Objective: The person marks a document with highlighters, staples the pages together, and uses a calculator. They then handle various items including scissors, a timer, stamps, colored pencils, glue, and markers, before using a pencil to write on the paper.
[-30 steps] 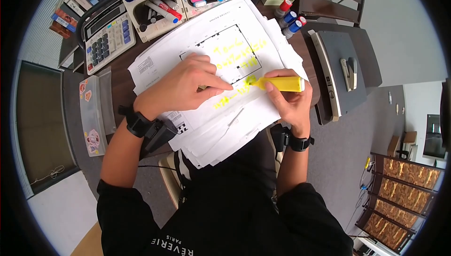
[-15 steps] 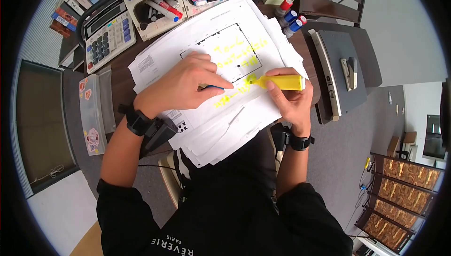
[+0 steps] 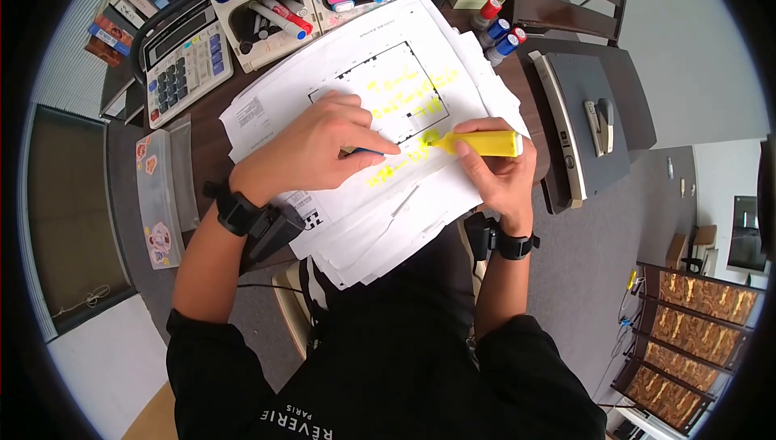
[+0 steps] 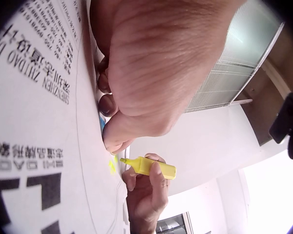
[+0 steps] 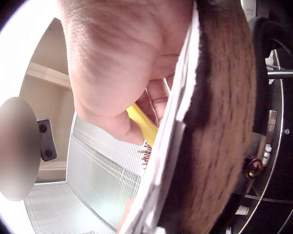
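Yellow highlighter [image 3: 489,144] is pinched between the thumb and fingers of your right hand [image 3: 505,173], lying low over the sheets with its tip toward your left, beside a greenish-yellow patch of ink [image 3: 431,138]; you cannot tell for certain whether that tip touches the paper. Your left hand [image 3: 323,145] rests on the top sheet [image 3: 279,109] with its index finger stretched toward the highlighter tip, near it but apart, and its other fingers bent under. Something blue [image 3: 369,150] shows beneath that index finger, mostly hidden, so you cannot tell whether your hand holds it. Your two hands are near each other and do not touch. Between and above them, the sheet bears a black-lined plan [image 3: 373,56] overwritten with yellow handwriting [image 3: 414,88]. More loose papers [image 3: 356,250] fan out underneath, reaching past the near edge of the bench [image 3: 212,110]. Beyond your left hand you have a calculator [image 3: 184,76], with a clear case [image 3: 158,197] bearing stickers nearer your forearm. Behind the papers stands a pen holder [image 3: 264,50] with markers in its compartments, and to its right a few small bottles [image 3: 495,36] with red and blue caps. Past your right hand, a stapler [image 3: 600,127] lies on a flat grey device [image 3: 578,84].
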A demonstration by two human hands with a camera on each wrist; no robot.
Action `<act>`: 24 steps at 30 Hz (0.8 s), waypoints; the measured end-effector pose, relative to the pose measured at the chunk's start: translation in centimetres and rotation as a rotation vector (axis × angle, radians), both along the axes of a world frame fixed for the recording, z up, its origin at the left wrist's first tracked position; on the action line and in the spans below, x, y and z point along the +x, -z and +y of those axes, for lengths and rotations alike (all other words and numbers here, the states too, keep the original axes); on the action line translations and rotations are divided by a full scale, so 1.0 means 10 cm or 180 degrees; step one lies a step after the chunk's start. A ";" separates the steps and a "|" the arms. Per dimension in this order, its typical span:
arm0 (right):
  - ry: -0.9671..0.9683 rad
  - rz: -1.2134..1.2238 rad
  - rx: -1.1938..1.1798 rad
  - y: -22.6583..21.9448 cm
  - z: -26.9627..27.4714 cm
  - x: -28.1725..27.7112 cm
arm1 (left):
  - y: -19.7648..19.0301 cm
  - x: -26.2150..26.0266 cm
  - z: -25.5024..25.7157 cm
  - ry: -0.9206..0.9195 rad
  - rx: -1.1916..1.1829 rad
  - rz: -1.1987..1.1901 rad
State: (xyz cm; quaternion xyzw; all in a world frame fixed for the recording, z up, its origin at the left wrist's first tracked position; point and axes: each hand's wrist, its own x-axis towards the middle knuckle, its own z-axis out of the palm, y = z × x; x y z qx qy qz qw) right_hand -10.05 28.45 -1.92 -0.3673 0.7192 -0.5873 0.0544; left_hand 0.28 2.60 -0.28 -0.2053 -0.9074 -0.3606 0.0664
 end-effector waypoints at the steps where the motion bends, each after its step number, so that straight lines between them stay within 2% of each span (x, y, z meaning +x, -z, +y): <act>1: -0.0002 -0.0008 0.0000 0.01 -0.01 0.00 | 0.00 0.01 0.00 0.0013 0.0011 0.0029; 3: -0.0004 -0.0034 -0.0157 0.03 -0.02 0.00 | 0.00 0.01 0.00 0.0013 0.0012 0.0012; 18: 0.0000 0.0076 0.0104 0.00 -0.01 -0.01 | -0.02 0.01 0.01 -0.0002 0.0009 -0.0011; 24: 0.0025 0.0026 -0.0047 0.01 -0.02 0.01 | 0.00 0.00 0.01 0.0000 0.0026 -0.0003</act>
